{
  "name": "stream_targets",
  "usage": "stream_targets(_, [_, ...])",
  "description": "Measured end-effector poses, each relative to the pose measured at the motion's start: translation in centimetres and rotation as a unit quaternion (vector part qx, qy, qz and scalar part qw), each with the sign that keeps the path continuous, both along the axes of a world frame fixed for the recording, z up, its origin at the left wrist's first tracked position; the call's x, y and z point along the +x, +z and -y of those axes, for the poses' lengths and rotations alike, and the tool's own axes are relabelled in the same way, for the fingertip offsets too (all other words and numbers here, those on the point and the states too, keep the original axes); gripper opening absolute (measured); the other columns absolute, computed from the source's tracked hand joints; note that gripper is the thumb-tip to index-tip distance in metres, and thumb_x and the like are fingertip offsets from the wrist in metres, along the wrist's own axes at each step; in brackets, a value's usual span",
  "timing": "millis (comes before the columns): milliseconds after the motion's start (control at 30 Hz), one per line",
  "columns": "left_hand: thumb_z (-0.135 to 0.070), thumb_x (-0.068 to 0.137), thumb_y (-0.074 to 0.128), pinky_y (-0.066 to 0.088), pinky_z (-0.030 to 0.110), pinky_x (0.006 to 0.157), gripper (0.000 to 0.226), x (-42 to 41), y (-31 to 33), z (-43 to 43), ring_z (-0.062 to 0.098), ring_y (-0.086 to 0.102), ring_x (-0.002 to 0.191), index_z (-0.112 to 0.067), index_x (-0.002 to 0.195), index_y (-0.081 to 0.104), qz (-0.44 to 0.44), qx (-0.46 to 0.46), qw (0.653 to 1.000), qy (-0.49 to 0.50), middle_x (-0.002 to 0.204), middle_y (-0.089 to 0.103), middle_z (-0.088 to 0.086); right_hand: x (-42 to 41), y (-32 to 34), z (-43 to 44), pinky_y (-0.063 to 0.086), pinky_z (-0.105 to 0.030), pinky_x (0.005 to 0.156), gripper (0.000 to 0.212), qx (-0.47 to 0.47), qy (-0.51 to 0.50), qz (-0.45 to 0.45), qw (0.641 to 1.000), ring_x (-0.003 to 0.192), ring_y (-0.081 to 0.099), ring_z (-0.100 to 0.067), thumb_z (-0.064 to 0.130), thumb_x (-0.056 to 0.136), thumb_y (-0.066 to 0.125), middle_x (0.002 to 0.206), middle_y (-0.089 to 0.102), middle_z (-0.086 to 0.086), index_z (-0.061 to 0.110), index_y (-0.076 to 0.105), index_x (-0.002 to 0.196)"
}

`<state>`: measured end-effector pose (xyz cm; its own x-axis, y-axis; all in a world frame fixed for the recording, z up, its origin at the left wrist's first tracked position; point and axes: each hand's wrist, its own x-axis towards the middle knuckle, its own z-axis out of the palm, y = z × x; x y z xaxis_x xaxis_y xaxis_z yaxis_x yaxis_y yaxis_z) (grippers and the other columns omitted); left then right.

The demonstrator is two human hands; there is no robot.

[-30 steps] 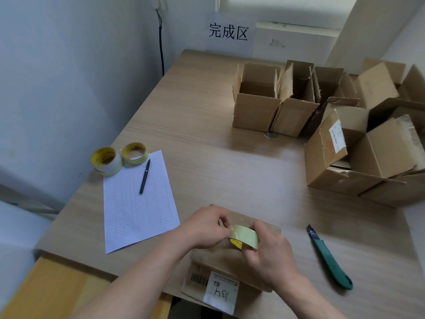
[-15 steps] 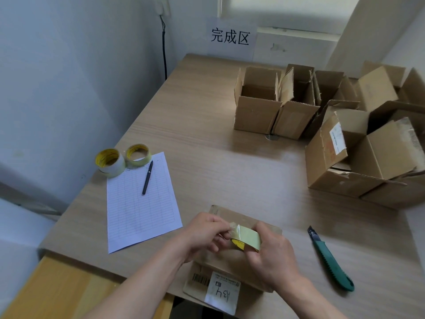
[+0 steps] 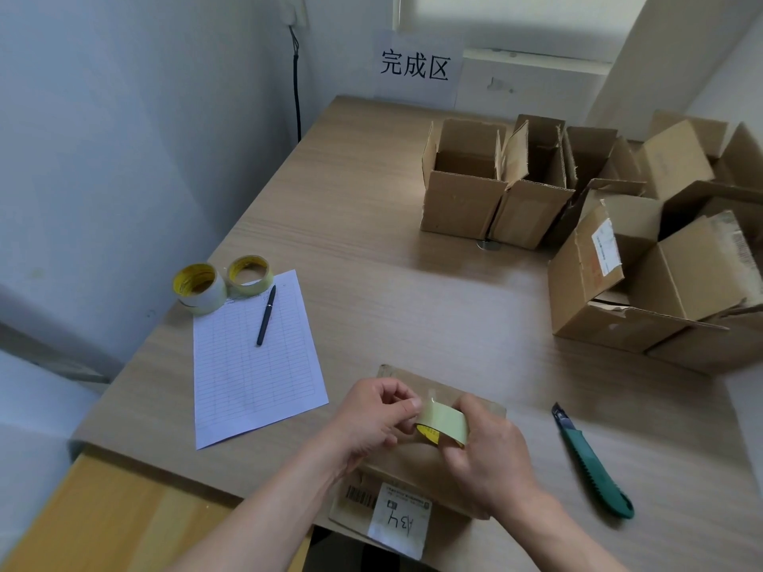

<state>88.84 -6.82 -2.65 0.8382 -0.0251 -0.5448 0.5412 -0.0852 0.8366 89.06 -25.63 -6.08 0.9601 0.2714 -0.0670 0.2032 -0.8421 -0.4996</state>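
A closed cardboard box (image 3: 413,478) with a white label marked A34 lies at the table's near edge. Above it my right hand (image 3: 491,452) grips a roll of pale yellow tape (image 3: 444,421). My left hand (image 3: 377,414) pinches the loose end of the tape at the roll's left side, where a short tab stands up. Both hands hover over the box top and hide much of it.
A green utility knife (image 3: 590,464) lies right of the box. A lined sheet (image 3: 252,365) with a black pen (image 3: 266,309) lies at left, two tape rolls (image 3: 198,286) behind it. Several open cardboard boxes (image 3: 466,179) crowd the back right. A wall sign hangs behind.
My left thumb and fingers have worked at the roll's edge and a short tab of tape now stands free. The view has shifted slightly; the hands stay over the box.
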Motion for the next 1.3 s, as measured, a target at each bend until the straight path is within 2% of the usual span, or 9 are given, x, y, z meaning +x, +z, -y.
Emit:
stream_targets(233, [-0.008, 0.093, 0.062, 0.048, 0.027, 0.061, 0.020, -0.3, -0.5, 0.2, 0.018, 0.065, 0.073, -0.011, 0.073, 0.061, 0.019, -0.011, 0.999, 0.038, 0.076, 0.067, 0.012, 0.1, 0.0, -0.2, 0.042, -0.039, 0.060, 0.025, 0.003, 0.001, 0.011, 1.000, 0.076, 0.061, -0.032, 0.037, 0.074, 0.059, 0.082, 0.067, -0.001, 0.023, 0.052, 0.094])
stream_targets(433, [-0.010, 0.092, 0.064, 0.046, 0.023, 0.056, 0.015, -0.6, -0.7, 0.5, 0.016, 0.063, 0.066, 0.000, 0.081, 0.064, 0.000, -0.068, 0.993, 0.094, 0.073, 0.067, 0.012, -0.1, 0.1, -0.3, 0.046, -0.040, 0.061, 0.025, 0.004, 0.008, 0.019, 1.000, 0.076, 0.061, -0.030, 0.036, 0.078, 0.060, 0.084, 0.067, 0.000, 0.023, 0.053, 0.097])
stream_targets(633, [-0.020, 0.088, 0.073, 0.047, 0.025, 0.060, 0.030, -0.4, -1.6, 1.3, 0.015, 0.061, 0.063, -0.016, 0.063, 0.057, 0.077, 0.062, 0.990, 0.099, 0.063, 0.066, 0.005, -0.2, 0.0, -0.2, 0.045, -0.039, 0.062, 0.032, 0.027, 0.001, 0.009, 1.000, 0.077, 0.060, -0.031, 0.035, 0.071, 0.059, 0.083, 0.064, 0.001, 0.027, 0.049, 0.100])
stream_targets(733, [-0.017, 0.093, 0.066, 0.048, 0.021, 0.057, 0.028, -0.6, -2.0, 1.2, 0.015, 0.068, 0.063, -0.011, 0.068, 0.054, 0.095, 0.081, 0.983, 0.134, 0.073, 0.071, 0.009, -0.6, -0.3, 0.2, 0.047, -0.040, 0.064, 0.030, 0.105, -0.046, -0.026, 0.993, 0.073, 0.058, -0.025, 0.029, 0.063, 0.060, 0.076, 0.060, 0.008, 0.036, 0.046, 0.090])
stream_targets(833, [-0.015, 0.095, 0.063, 0.054, 0.024, 0.059, 0.027, -1.4, -2.5, 0.7, 0.018, 0.070, 0.066, -0.002, 0.073, 0.053, 0.109, 0.092, 0.976, 0.166, 0.071, 0.072, 0.007, -0.8, -0.9, 0.1, 0.048, -0.042, 0.060, 0.018, 0.165, -0.081, 0.005, 0.983, 0.066, 0.055, -0.018, 0.025, 0.064, 0.064, 0.070, 0.059, 0.009, 0.029, 0.053, 0.078])
stream_targets(933, [-0.016, 0.095, 0.063, 0.056, 0.028, 0.063, 0.028, -1.9, -3.1, 0.6, 0.018, 0.068, 0.067, -0.005, 0.071, 0.053, 0.130, 0.133, 0.965, 0.186, 0.068, 0.070, 0.004, -1.1, -0.8, -0.6, 0.045, -0.031, 0.061, 0.017, 0.206, -0.076, 0.060, 0.974, 0.067, 0.053, -0.012, 0.023, 0.067, 0.068, 0.073, 0.059, 0.008, 0.023, 0.061, 0.083])
stream_targets(1067, [-0.018, 0.094, 0.063, 0.040, 0.013, 0.055, 0.032, -2.4, -4.0, 0.0, 0.013, 0.056, 0.062, -0.014, 0.066, 0.048, 0.138, 0.205, 0.947, 0.203, 0.065, 0.062, 0.000, -1.8, -1.5, -0.9, 0.040, -0.024, 0.062, 0.022, 0.175, -0.032, 0.082, 0.981, 0.070, 0.051, -0.010, 0.017, 0.066, 0.069, 0.077, 0.057, 0.009, 0.021, 0.062, 0.087])
stream_targets(1167, [-0.019, 0.095, 0.062, 0.035, 0.016, 0.052, 0.032, -2.3, -4.7, -0.7, 0.010, 0.041, 0.057, -0.013, 0.068, 0.045, 0.121, 0.217, 0.944, 0.218, 0.061, 0.047, -0.002, -1.1, -2.0, -0.9, 0.034, -0.019, 0.056, 0.019, 0.134, -0.025, 0.048, 0.989, 0.067, 0.045, -0.010, 0.020, 0.065, 0.066, 0.074, 0.051, 0.012, 0.022, 0.057, 0.081])
stream_targets(1300, [-0.020, 0.095, 0.061, 0.040, 0.023, 0.057, 0.031, -1.7, -5.5, -1.3, 0.016, 0.047, 0.063, -0.009, 0.070, 0.048, 0.092, 0.199, 0.946, 0.240, 0.068, 0.056, 0.014, -0.2, -1.7, -0.7, 0.028, -0.017, 0.055, 0.017, 0.104, -0.026, 0.037, 0.994, 0.065, 0.043, -0.011, 0.031, 0.067, 0.062, 0.070, 0.048, 0.012, 0.024, 0.050, 0.077])
